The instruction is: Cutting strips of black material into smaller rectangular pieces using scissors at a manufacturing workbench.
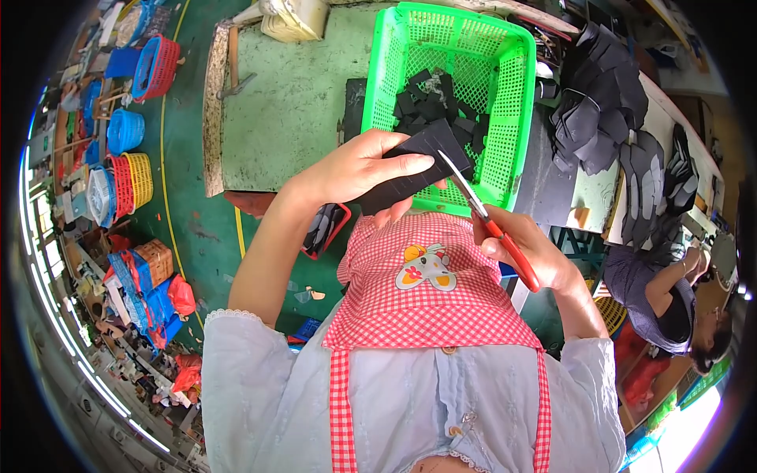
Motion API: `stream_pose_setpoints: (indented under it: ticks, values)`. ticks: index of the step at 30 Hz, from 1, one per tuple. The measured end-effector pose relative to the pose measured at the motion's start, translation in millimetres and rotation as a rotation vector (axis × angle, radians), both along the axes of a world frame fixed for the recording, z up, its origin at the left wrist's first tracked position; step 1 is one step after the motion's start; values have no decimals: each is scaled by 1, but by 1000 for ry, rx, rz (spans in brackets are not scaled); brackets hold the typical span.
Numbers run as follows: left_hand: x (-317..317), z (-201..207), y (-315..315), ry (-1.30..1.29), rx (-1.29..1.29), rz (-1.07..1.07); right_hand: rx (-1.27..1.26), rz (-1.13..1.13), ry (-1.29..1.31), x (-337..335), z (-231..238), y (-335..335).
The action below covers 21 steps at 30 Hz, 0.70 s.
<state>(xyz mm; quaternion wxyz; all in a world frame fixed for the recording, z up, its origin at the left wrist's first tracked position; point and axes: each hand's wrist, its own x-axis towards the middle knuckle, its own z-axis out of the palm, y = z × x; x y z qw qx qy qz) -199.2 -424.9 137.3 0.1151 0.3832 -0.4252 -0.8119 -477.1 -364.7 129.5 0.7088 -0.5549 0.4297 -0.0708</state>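
Note:
My left hand is closed round a flat black sheet, its thumb lying along the top face. My right hand grips red-handled scissors by the handles. The metal blades reach up and left to the sheet's right part; whether they bite into it, I cannot tell. Just beyond both hands stands a bright green plastic basket. Inside it lie several small black cut pieces, gathered toward the near left.
The basket rests on a worn green table with a hammer at its left. Stacks of black cut sheets lie to the right. A co-worker sits at far right. A red bin stands below the table edge.

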Motion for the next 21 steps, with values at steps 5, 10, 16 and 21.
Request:
stream_pose_setpoints:
  ticks: [5,10,16,21]
  values:
    - [1,-4,2,-5,6,7,-18,-26,32,-1,-2,6]
    - [0,-3,2,1,48,17,63,-111,87,2,6,10]
    - [-7,-13,0,46,101,-49,-32,-157,73,11,-6,6]
    - [-3,-25,0,31,111,-51,97,-188,95,8,-11,6]
